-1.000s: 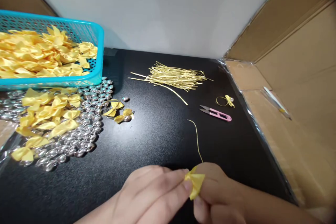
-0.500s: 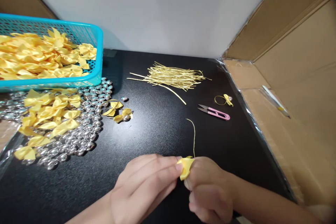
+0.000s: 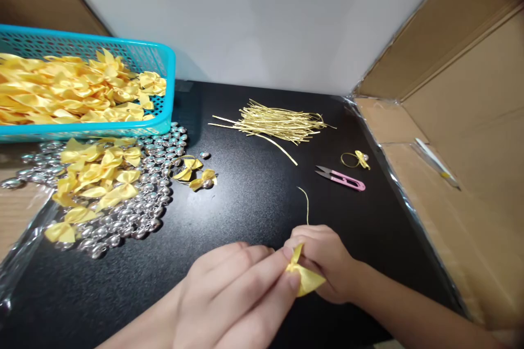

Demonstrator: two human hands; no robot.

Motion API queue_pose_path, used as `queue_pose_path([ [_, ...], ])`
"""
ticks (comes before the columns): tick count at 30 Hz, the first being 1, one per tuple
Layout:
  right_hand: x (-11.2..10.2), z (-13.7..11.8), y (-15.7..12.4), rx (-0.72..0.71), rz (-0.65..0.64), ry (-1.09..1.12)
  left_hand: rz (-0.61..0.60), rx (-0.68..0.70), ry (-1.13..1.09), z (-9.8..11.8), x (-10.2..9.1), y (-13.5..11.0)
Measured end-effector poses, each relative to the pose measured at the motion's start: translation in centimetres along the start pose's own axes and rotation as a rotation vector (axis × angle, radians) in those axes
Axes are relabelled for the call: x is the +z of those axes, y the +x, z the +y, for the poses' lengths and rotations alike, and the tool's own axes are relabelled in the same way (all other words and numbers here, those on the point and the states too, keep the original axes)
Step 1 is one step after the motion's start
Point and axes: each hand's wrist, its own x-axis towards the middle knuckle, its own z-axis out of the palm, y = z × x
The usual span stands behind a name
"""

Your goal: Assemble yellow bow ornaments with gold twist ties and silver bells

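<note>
A yellow ribbon bow (image 3: pixel 308 279) is pinched between the thumb and fingers of my left hand (image 3: pixel 237 289). Just behind it, my right hand (image 3: pixel 331 259) is closed, its fingertips partly hidden by the bow. A thin gold cord (image 3: pixel 307 207) sticks up out of the right fist and curves to the left at its free end. Both hands are close together above the front of the black table (image 3: pixel 245 202). Farther off lie pink-handled thread snips (image 3: pixel 347 181) and a gold cord loop with a small bow and bead (image 3: pixel 361 159).
A turquoise basket (image 3: pixel 172 92) full of yellow bows stands at the back left. In front of it, silver beads (image 3: pixel 151 221) spread under a heap of bows (image 3: pixel 102 174). A bundle of gold cords (image 3: pixel 282 122) lies at the back. A white-handled tool (image 3: pixel 436 161) rests on cardboard at right.
The bow has turned, so its knot and a wide loop now face me. My right hand has shifted up behind it with the cord. The view has swung slightly left.
</note>
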Motion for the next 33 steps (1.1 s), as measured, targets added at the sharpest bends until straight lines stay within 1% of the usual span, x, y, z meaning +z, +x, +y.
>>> queue_pose_path([
  [4, 0.4, -0.1, -0.2, -0.002, -0.003, 0.089, -0.071, 0.067, -0.062, -0.5, 0.0, 0.0],
  [10, 0.6, -0.1, -0.3, -0.035, -0.028, 0.152, -0.034, 0.131, 0.043, -0.6, -0.2, -0.5],
  [12, 0.6, -0.2, -0.3, -0.036, -0.036, 0.171, -0.069, 0.172, 0.043, -0.7, -0.4, -0.3],
  [14, 0.6, -0.3, -0.3, -0.015, -0.043, 0.201, -0.091, 0.173, 0.034, -0.7, -0.6, -0.1],
  [19, 0.5, -0.7, -0.2, 0.045, -0.085, 0.288, -0.088, 0.134, -0.004, -1.0, -0.7, 0.3],
  [22, 0.5, -1.0, -0.2, 0.075, -0.100, 0.337, -0.112, 0.187, -0.014, -1.6, -0.7, 0.2],
  [26, 0.8, -1.2, -0.4, 0.179, -0.135, 0.453, -0.158, 0.278, -0.024, -2.4, -0.7, -0.2],
  [29, 1.0, -1.3, -0.4, 0.239, -0.143, 0.537, -0.178, 0.268, -0.037, -2.5, -0.7, -0.4],
  [31, 1.0, -1.3, -0.3, 0.247, -0.148, 0.562, -0.186, 0.209, -0.057, -2.5, -0.9, -0.3],
  [33, 0.9, -1.3, -0.3, 0.215, -0.138, 0.533, -0.205, 0.132, -0.112, -2.6, -1.0, 0.0],
])
